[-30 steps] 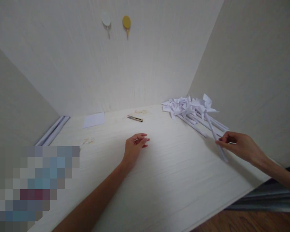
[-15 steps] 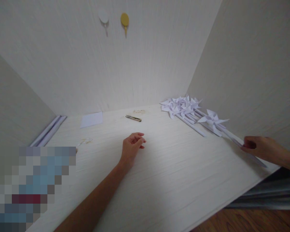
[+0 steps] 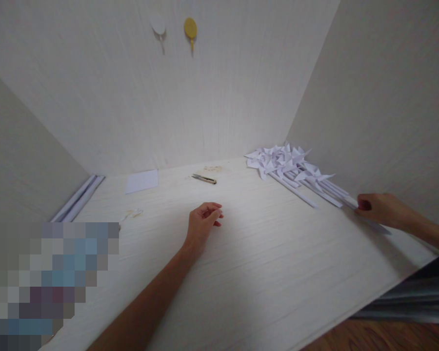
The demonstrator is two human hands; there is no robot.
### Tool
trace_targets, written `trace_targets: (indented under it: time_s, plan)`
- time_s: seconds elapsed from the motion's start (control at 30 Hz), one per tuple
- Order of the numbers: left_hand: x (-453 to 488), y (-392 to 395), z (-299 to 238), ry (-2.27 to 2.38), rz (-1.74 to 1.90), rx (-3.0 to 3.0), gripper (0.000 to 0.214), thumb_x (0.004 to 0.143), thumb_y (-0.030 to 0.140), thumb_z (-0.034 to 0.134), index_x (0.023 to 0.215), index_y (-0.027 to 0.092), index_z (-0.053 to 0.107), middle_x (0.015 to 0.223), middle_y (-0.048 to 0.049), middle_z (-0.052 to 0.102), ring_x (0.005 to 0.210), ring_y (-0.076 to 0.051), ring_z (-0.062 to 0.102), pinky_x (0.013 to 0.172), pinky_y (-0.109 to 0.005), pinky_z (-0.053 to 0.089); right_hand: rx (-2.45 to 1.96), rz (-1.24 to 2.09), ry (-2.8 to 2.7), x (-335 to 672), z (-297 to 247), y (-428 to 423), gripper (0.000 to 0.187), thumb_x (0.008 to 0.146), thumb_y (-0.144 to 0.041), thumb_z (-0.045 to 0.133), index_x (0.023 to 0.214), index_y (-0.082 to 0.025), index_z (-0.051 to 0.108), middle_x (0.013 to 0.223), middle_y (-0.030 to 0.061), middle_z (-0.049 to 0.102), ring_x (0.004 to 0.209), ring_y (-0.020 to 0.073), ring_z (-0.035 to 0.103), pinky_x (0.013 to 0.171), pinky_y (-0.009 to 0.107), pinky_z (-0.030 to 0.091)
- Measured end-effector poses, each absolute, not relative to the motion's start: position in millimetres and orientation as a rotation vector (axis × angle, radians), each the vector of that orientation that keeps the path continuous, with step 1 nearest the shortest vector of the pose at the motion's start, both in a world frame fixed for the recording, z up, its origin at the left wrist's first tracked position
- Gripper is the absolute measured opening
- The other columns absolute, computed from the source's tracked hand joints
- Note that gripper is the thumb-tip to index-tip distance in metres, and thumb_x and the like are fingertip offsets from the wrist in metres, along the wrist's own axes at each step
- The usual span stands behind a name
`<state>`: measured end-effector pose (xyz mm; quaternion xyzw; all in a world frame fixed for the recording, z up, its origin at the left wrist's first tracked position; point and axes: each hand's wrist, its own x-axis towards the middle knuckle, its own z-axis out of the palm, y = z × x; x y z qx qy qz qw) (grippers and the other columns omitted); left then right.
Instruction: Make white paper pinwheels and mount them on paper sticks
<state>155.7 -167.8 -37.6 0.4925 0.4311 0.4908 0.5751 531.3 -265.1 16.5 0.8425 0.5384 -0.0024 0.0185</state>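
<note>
On the right, my right hand [image 3: 382, 209] is closed around the lower stick of a white paper pinwheel [image 3: 314, 177]. The head of that pinwheel lies at the near side of a pile of similar paper pinwheels [image 3: 278, 158] in the back corner. My left hand [image 3: 203, 222] rests low over the middle of the white table [image 3: 263, 273], palm turned to the right. Its fingers are loosely curled and apart, with nothing in them. Just beyond it lies a pair of thread snips [image 3: 204, 179].
A sheet of white paper [image 3: 142, 181] lies near the back wall. Rolled paper sticks [image 3: 76, 200] run along the left wall, with small scraps [image 3: 132, 213] nearby. Two hooks, one yellow [image 3: 190, 29] and one white [image 3: 158, 24], hang on the back wall. Pixelation covers the lower left.
My right hand has moved inward and away from me, pushing the held pinwheel back onto the pile. My left hand stays in about the same place.
</note>
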Motion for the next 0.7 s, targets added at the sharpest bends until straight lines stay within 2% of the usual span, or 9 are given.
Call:
trace_targets:
  time_s: [0.27,0.5,0.7]
  plan:
    - [155.5,-168.8,-36.5,0.996,1.152,1.148,0.010,0.055,0.020,0.059,0.048,0.014,0.056,0.076,-0.0030,0.059,0.055,-0.007,0.049,0.044,-0.018,0.039,2.590,0.052,1.684,538.8,12.8,-252.1,0.027,0.063,-0.012,0.057,0.044,-0.021,0.040,0.048,0.0028,0.053,0.045,0.0116,0.044,0.051,0.026,0.031]
    - [157.1,-167.4,-37.6,0.978,1.146,1.137,0.009,0.057,0.021,0.059,0.052,0.014,0.057,0.078,-0.0027,0.059,0.053,-0.006,0.049,0.042,-0.018,0.038,2.708,0.033,1.623,536.8,16.9,-259.4,0.008,0.065,-0.019,0.059,0.058,-0.018,0.054,0.059,0.0078,0.060,0.050,0.0140,0.050,0.056,0.028,0.035]
    - [156.8,-167.2,-38.0,0.969,1.140,1.121,0.004,0.057,0.017,0.058,0.054,0.014,0.058,0.073,-0.0020,0.059,0.053,-0.007,0.051,0.041,-0.017,0.039,2.623,0.198,1.936,485.2,12.1,-249.1,0.003,0.064,-0.016,0.056,0.064,-0.018,0.058,0.064,0.0069,0.063,0.055,0.0181,0.055,0.055,0.028,0.038]
